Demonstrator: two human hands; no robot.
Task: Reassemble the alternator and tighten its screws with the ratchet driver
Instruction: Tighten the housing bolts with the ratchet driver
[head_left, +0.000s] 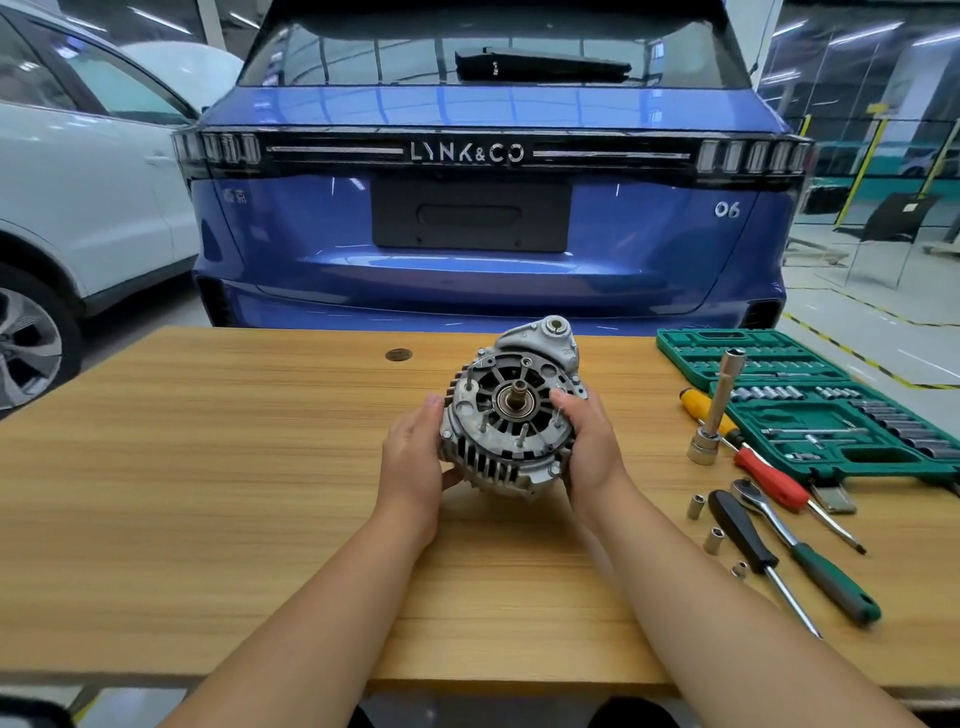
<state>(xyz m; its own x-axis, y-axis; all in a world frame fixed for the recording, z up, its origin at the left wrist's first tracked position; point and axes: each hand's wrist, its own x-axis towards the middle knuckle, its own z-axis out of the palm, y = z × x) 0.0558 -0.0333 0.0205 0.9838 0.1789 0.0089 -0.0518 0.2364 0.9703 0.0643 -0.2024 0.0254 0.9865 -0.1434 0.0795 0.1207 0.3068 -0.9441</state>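
The grey metal alternator (511, 415) is held between both hands over the middle of the wooden table (208, 467), its open face with the central shaft and bearing tilted toward me. My left hand (415, 457) grips its left side, thumb on the rim. My right hand (587, 441) grips the right side, thumb on the face. The ratchet driver (802, 551), with a green and grey handle, lies on the table to the right, untouched.
An open green socket case (810, 410) sits at the right rear. In front of it lie a red-handled screwdriver (769, 480), a black-handled screwdriver (748, 545), an upright extension with socket (714, 410) and loose sockets (712, 540). A blue car (488, 234) stands behind the table.
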